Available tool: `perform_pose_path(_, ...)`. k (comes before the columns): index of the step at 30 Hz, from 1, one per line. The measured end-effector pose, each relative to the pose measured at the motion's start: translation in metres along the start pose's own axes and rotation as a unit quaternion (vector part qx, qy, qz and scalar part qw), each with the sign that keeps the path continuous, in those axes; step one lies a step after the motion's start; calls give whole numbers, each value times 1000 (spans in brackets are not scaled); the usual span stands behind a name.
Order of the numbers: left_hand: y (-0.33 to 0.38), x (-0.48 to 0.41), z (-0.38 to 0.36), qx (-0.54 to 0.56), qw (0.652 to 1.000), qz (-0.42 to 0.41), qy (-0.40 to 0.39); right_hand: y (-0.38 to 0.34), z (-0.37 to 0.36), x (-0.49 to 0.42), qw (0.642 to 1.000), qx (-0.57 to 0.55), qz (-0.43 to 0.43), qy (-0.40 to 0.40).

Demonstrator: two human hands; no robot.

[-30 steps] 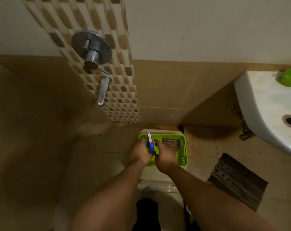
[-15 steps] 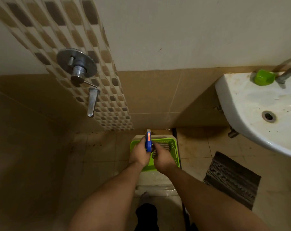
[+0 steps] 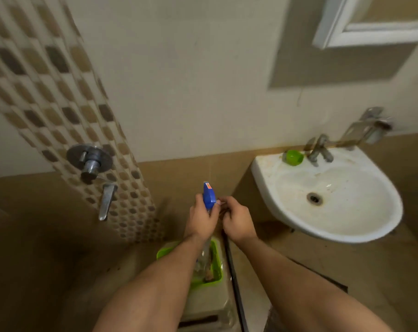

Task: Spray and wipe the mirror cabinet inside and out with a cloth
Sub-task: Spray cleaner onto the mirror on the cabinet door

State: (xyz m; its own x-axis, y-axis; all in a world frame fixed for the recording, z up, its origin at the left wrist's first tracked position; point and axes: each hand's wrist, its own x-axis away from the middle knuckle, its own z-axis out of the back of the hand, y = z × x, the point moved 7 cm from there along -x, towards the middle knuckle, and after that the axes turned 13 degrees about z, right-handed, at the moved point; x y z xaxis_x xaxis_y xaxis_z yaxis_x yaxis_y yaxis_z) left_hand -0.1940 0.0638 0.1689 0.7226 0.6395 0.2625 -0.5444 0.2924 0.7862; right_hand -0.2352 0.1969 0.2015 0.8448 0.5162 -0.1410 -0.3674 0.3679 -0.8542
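Note:
My left hand (image 3: pixel 199 220) grips the neck of a spray bottle (image 3: pixel 209 194) with a blue head; its clear body hangs down over a green basket (image 3: pixel 218 264). Beside the bottle, my right hand (image 3: pixel 237 220) has curled fingers, and their tips pinch at the bottle just below the blue head. A brownish cloth (image 3: pixel 209 274) lies in the basket, mostly hidden by my left forearm. The white-framed mirror cabinet (image 3: pixel 332 25) hangs on the wall at the top right, well above both hands and cut off by the frame edge.
A white wall sink (image 3: pixel 287 207) with a tap (image 3: pixel 319 149) and a green cup (image 3: pixel 294 157) juts out at the right. A shower valve (image 3: pixel 89 161) and spout (image 3: pixel 106 200) sit on the tiled column at the left. The basket rests on a beige stool (image 3: pixel 210 303).
Both hands have risen out of the basket with the spray bottle. The view has tilted upward, bringing the sink fully and the mirror cabinet partly into sight.

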Motion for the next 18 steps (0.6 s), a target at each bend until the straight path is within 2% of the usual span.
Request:
perform_pose_path(5,118,6,-5,80,997,-9,15,-38,116,-35,989,120,88,-5)
perform_pose_path(10,260,32,7,166,985,-48,15,-90,253,-66,955,238,173,29)
perform_pose_path(12,313,49,14,197,977,-82,-10,-113,295,-77,935,294,195,38)
perform_pose_path(15,399,79,36,235,960,-149,-17,-156,347,-91,886,383,256,50)
perform_pose_path(18,466,98,64,253,946,-202,-9,-181,362,-106,874,398,279,26)
